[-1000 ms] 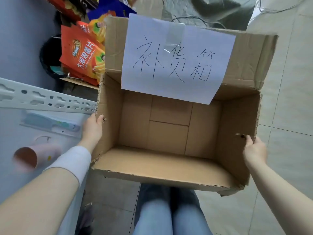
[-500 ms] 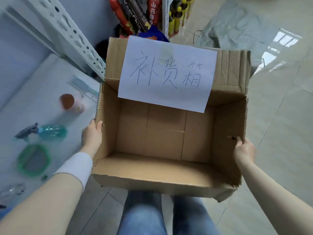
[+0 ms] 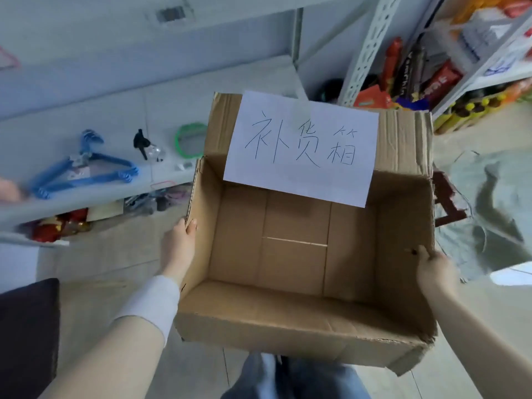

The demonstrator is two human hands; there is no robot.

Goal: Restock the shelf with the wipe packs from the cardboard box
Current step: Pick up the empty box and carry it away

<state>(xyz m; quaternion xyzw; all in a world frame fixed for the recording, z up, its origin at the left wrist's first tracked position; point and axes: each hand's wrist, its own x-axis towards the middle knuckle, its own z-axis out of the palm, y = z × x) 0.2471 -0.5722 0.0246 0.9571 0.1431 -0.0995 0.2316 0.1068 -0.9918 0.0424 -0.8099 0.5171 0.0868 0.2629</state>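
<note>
I hold an open cardboard box [image 3: 296,254] in front of me, above my legs. Its inside is bare cardboard and no wipe packs show in it. A white sheet with handwritten characters [image 3: 302,148] is taped to its far flap. My left hand [image 3: 180,243] grips the box's left wall at the rim. My right hand [image 3: 433,266] grips the right wall at the rim. The white shelf [image 3: 100,116] lies to the left of the box, a little beyond my left hand.
On the shelf board lie blue hangers [image 3: 83,171], a black-topped spray bottle [image 3: 145,146] and a green-rimmed round thing [image 3: 191,141]. A perforated white upright [image 3: 365,50] and snack packs [image 3: 414,79] stand at the back right. Grey sheeting [image 3: 489,214] covers the floor right. A dark object [image 3: 26,335] sits bottom left.
The view has swung left and up while both hands keep their grip on the box. More of the shelf board and its items show now; the snack packs have shifted to the upper right.
</note>
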